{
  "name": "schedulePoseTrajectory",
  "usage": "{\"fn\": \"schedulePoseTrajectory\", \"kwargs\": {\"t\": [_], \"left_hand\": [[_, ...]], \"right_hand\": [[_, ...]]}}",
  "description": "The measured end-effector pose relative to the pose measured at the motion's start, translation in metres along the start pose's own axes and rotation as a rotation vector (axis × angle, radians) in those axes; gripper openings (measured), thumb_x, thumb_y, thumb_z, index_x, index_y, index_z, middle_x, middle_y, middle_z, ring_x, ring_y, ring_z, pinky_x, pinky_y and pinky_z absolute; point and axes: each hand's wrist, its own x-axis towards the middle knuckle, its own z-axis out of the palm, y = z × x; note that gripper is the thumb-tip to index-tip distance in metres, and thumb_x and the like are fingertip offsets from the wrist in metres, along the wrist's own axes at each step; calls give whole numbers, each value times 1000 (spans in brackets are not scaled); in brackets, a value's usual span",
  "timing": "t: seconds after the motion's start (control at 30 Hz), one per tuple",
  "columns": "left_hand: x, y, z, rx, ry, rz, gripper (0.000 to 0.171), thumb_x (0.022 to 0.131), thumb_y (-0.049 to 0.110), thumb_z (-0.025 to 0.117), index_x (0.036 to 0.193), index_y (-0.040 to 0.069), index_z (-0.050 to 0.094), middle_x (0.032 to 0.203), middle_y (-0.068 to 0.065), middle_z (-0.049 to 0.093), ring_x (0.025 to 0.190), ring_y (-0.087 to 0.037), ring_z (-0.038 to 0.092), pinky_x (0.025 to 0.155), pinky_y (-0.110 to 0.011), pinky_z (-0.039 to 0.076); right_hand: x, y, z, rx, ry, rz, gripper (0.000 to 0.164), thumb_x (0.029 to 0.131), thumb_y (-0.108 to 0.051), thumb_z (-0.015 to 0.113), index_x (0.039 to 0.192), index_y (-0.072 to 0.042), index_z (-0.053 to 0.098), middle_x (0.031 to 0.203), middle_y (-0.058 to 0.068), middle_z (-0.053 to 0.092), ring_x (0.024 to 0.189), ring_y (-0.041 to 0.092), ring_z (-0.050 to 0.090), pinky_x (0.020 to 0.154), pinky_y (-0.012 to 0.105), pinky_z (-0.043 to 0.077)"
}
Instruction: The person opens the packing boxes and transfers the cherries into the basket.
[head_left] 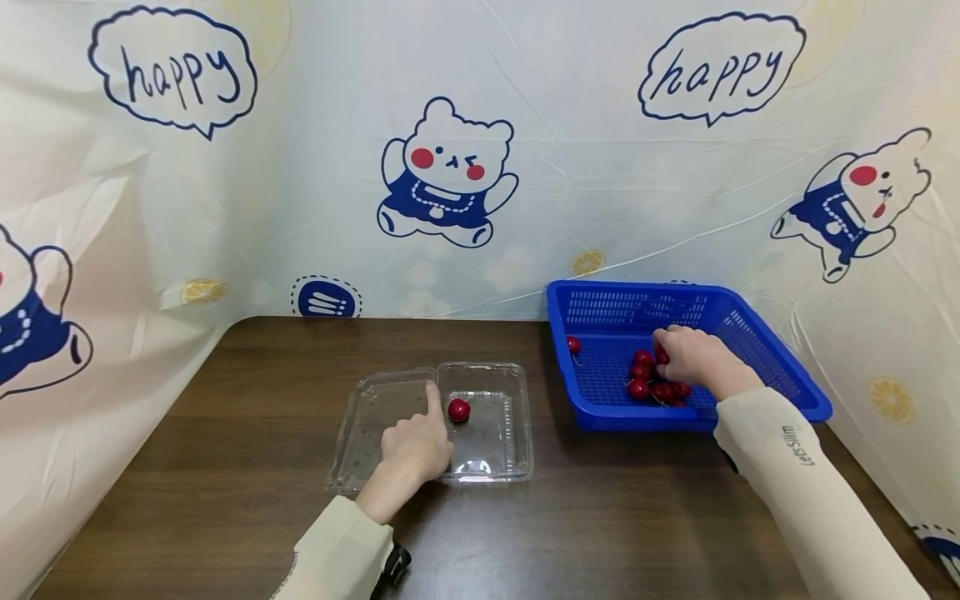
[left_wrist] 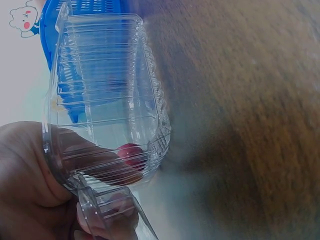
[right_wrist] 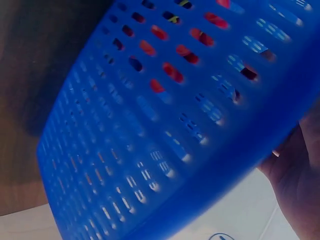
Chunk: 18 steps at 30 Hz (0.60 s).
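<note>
In the head view my left hand (head_left: pixel 416 446) is at the hinge of an opened clear plastic clamshell box (head_left: pixel 525 425), index finger stretched along the fold. The left wrist view shows this hand (left_wrist: pixel 30 170) gripping the box's edge, one digit reaching inside. A single red cherry (head_left: pixel 459 410) lies in the box's right half, close beside the hand. My right hand (head_left: pixel 697 358) reaches into a blue plastic basket (head_left: pixel 592 412) and pinches a cherry (head_left: pixel 662 356) over a small pile of cherries (head_left: pixel 640 389). The basket wall hides most of this hand in the right wrist view.
Another cherry (head_left: pixel 573 344) lies by the basket's left wall. The box's flat lid (head_left: pixel 367 433) lies to the left on the brown wooden table (head_left: pixel 247 417). A printed cloth (head_left: pixel 322 167) hangs behind the table's far edge and along both sides.
</note>
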Motion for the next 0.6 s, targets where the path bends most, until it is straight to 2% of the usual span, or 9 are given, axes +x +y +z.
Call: {"fn": "schedulePoseTrajectory", "kwargs": {"t": [0.27,0.6], "left_hand": [[0,0,0,1,4,1,86,83,18,59,153,-1,12,64,-16,64,52,-27,56,50,-43,46],[0,0,0,3,-7,1,86,85,20,59,153,-1,10,56,-12,60,48,-23,50,45,-37,39]], "right_hand": [[-1,3,4,-3,8,3,33,82,-14,71,109,3,63,98,22,66,79,32,60,75,58,55],[-2,2,7,25,-32,15,39,81,-13,70,115,4,61,99,22,63,81,32,59,77,59,54]]}}
